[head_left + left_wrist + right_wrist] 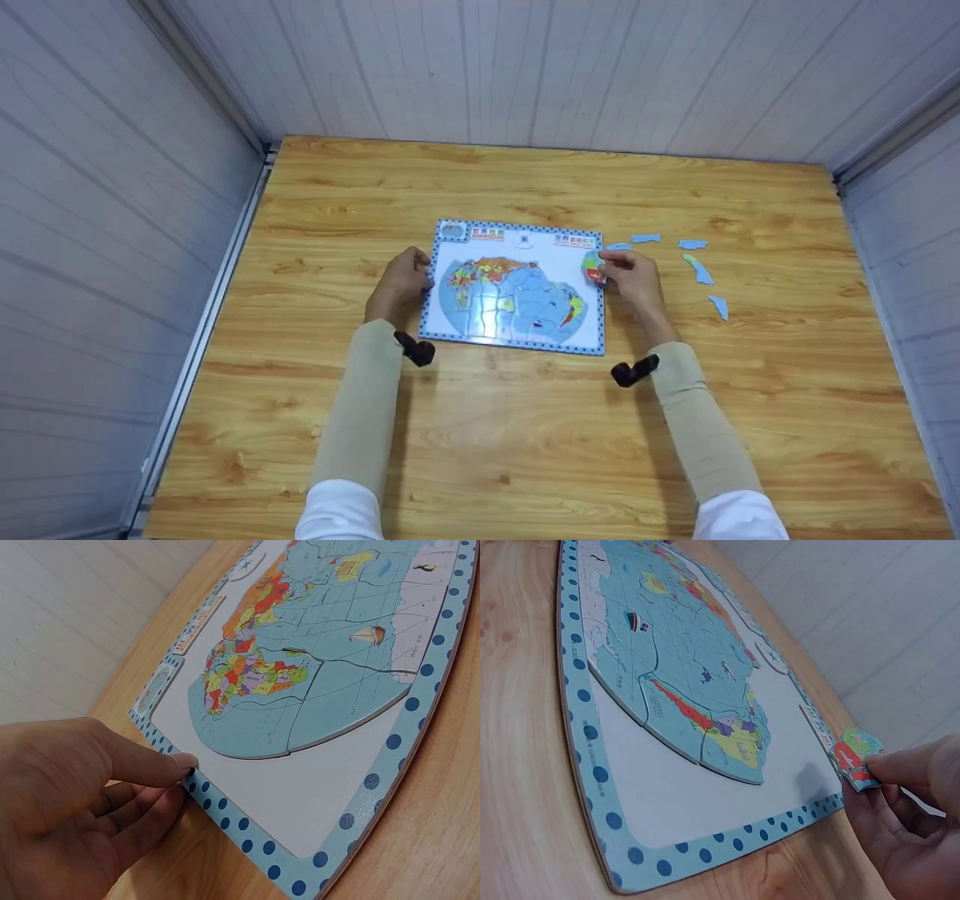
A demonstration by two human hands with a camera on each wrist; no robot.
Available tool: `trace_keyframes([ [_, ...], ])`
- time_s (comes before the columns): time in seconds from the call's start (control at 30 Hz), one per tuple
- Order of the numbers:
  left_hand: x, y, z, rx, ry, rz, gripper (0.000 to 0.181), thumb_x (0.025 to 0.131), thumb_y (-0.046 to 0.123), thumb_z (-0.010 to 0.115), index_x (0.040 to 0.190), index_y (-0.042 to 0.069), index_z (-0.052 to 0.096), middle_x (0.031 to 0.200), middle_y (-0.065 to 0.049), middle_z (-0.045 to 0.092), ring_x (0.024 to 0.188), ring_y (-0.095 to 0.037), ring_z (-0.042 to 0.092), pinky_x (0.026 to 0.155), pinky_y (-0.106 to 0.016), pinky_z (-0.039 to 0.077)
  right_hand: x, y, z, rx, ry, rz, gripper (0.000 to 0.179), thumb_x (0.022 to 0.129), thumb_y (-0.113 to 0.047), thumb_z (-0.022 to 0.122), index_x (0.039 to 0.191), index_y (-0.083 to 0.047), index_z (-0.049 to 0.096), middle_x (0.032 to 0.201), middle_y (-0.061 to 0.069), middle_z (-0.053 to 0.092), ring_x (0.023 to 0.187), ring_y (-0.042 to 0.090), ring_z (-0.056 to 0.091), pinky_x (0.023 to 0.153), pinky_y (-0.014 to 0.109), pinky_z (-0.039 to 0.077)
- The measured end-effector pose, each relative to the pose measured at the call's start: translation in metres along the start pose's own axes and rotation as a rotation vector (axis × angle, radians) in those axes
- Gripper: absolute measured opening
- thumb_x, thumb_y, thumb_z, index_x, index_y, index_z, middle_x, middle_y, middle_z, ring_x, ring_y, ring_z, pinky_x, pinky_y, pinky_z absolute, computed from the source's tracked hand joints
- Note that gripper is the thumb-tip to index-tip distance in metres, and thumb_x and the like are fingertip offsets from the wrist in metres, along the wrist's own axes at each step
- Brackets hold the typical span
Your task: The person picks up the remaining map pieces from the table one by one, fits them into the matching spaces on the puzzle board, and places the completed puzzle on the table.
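Observation:
A world-map jigsaw board (472, 337) with a blue dotted border lies on the table, its map partly filled with pieces. My left hand (405, 279) grips the board's left edge; in the left wrist view the thumb (176, 767) lies on the border and the other fingers sit beside and below it. Between thumb and fingers my right hand (634, 279) pinches a puzzle piece (855, 757) coloured green, red and blue. This piece is held over the board's right border, near the upper right. Bare white board shows around the fitted map pieces, widest toward the upper right.
To the right of the board, several loose puzzle pieces lie on the wooden table (495, 442), among them a blue strip (692, 244), a curved blue and green piece (699, 270) and a pointed blue piece (718, 307). Pale panel walls (495, 71) enclose the table.

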State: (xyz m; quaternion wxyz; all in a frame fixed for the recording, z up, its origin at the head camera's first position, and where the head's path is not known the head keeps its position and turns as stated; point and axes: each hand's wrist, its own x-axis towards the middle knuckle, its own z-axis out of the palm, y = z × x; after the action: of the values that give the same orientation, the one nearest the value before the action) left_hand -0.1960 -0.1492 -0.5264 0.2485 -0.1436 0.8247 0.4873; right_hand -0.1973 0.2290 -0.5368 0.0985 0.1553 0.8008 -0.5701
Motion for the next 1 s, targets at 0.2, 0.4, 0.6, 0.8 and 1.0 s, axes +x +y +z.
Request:
trace_keyframes([
  [0.2, 0.001, 0.000, 0.000, -0.003, -0.001, -0.007, 0.033, 0.091, -0.004, 0.050, 0.121, 0.006, 0.046, 0.106, -0.008, 0.046, 0.098, -0.022, 0.048, 0.081, -0.030, 0.043, 0.000, -0.006, 0.010, 0.042, -0.033, 0.031, 0.025, 0.094, -0.013, 0.059, 0.118, -0.011, 0.065, 0.114, 0.007, 0.056, 0.101, 0.017, 0.055, 0.089, 0.030, 0.049],
  [0.4, 0.002, -0.001, 0.000, 0.001, -0.002, 0.000, 0.033, 0.090, -0.004, 0.050, 0.121, 0.006, 0.046, 0.106, -0.008, 0.046, 0.097, -0.022, 0.048, 0.080, -0.030, 0.043, 0.001, -0.006, 0.021, 0.001, -0.043, 0.008, 0.023, 0.094, -0.013, 0.060, 0.115, -0.010, 0.066, 0.111, 0.007, 0.058, 0.098, 0.017, 0.056, 0.085, 0.027, 0.049],
  [0.6, 0.003, -0.003, 0.000, 0.025, 0.003, 0.020, 0.032, 0.091, -0.002, 0.052, 0.121, 0.006, 0.046, 0.106, -0.007, 0.047, 0.097, -0.021, 0.048, 0.080, -0.029, 0.043, 0.001, -0.004, 0.030, -0.057, -0.044, -0.057, 0.022, 0.092, -0.013, 0.062, 0.114, -0.010, 0.067, 0.108, 0.007, 0.060, 0.096, 0.017, 0.055, 0.081, 0.026, 0.049],
  [0.8, 0.005, -0.005, -0.001, 0.067, 0.007, 0.070, 0.032, 0.090, -0.001, 0.054, 0.121, 0.004, 0.046, 0.105, -0.008, 0.046, 0.093, -0.021, 0.048, 0.076, -0.029, 0.043, 0.003, -0.003, 0.037, -0.094, -0.057, -0.140, 0.021, 0.091, -0.009, 0.062, 0.112, -0.006, 0.068, 0.105, 0.010, 0.061, 0.094, 0.017, 0.057, 0.077, 0.025, 0.051],
  [1.0, 0.006, -0.004, 0.000, 0.049, -0.001, 0.040, 0.030, 0.092, 0.000, 0.053, 0.120, 0.006, 0.047, 0.106, -0.007, 0.046, 0.096, -0.021, 0.049, 0.080, -0.029, 0.044, 0.005, -0.003, 0.043, -0.135, -0.072, -0.180, 0.021, 0.091, -0.008, 0.062, 0.112, -0.005, 0.068, 0.106, 0.013, 0.063, 0.093, 0.018, 0.057, 0.073, 0.022, 0.050],
])
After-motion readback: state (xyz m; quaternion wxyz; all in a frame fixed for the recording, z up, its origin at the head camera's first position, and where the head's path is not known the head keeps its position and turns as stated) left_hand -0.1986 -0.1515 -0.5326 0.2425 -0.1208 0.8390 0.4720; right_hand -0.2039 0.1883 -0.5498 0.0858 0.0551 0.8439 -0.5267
